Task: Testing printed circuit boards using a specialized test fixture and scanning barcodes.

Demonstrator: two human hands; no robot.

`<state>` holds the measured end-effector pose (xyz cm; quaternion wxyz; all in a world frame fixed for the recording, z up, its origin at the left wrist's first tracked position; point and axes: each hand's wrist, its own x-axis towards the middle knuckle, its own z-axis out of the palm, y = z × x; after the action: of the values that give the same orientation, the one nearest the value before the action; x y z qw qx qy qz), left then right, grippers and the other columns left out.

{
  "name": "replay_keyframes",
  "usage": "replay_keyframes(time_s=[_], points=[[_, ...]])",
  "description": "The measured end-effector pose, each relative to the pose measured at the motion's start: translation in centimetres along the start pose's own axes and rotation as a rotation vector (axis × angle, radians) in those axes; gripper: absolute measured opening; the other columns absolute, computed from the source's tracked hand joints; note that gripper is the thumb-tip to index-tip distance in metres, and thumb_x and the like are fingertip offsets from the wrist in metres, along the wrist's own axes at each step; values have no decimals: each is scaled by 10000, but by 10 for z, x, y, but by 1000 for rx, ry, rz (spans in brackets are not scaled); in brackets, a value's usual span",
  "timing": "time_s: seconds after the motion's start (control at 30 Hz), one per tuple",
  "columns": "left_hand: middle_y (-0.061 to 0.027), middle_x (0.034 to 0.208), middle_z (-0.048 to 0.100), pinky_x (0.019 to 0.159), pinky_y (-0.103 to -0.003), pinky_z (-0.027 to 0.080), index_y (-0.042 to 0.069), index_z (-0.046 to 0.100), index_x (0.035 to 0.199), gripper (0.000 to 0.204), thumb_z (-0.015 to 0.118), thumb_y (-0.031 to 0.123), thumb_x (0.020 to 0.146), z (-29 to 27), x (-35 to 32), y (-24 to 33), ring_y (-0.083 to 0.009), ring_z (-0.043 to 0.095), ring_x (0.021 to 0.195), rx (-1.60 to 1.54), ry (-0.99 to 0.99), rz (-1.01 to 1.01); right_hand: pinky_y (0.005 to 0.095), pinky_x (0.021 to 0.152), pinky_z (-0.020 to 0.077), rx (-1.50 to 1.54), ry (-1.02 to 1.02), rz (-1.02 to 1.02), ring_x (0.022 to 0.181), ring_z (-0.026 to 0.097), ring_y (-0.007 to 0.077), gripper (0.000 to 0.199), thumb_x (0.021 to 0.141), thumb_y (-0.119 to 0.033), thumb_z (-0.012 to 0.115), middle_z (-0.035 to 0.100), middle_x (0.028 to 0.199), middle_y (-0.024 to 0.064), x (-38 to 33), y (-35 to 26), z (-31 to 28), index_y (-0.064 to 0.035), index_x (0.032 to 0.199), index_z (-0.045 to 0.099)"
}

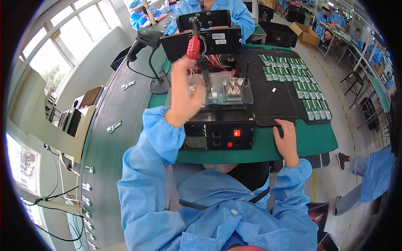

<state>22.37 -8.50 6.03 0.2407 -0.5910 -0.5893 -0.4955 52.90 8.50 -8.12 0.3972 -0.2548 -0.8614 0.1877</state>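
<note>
My left hand [184, 94] is raised in front of the red handle [193, 47] of a toggle clamp, fingers stretched upward and thumb apart. It is slightly blurred, and I cannot tell whether the fingertips touch the handle. The clamp stands on a black test fixture [197, 115] with a clear plate [215, 99], white connectors and red wires. On its front panel are a small screen [195, 143] and a lit red switch [237, 133]. My right hand [286, 140] rests on the green mat's [268, 152] front part, fingers loosely apart and holding nothing.
Rows of small green circuit boards [289, 69] lie on the black mat [268, 98] at right, beside a small white piece [274, 90]. A barcode scanner [146, 42] stands left of the fixture. More boards [114, 126] lie along the dark left surface. A co-worker [240, 19] sits opposite.
</note>
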Motion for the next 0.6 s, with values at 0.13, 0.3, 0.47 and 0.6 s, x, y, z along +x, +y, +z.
replay_keyframes(time_s=[0.13,0.3,0.47,0.6], points=[[-123,1339,550,1069,-486,371,71,528,1427,805,829,315,720,4,-25,-7,-322,499,1280,224,-353,192,399,909,517,231,-6,132,1043,639,314,174,870,-38,705,697,1080,115,30,-22,-3,-36,1044,697],[-87,1343,534,1064,-468,370,93,559,1411,849,877,373,675,11,-27,-20,-325,491,1267,273,-452,223,373,817,547,272,-94,-277,942,678,295,146,873,-66,726,706,1043,107,110,-73,-8,-26,1009,691],[-78,1346,546,1057,-459,384,104,558,1406,822,871,350,688,9,-19,-26,-303,500,1278,292,-494,292,343,670,536,164,-237,-468,745,683,258,187,882,-124,747,742,1042,92,174,-103,7,-56,1054,715],[-86,1388,547,1057,-446,385,107,539,1420,823,863,342,701,9,-17,-32,-284,499,1322,208,-520,294,376,648,544,184,-335,-464,723,711,298,169,873,-182,758,751,896,113,182,-101,36,-61,984,717]])
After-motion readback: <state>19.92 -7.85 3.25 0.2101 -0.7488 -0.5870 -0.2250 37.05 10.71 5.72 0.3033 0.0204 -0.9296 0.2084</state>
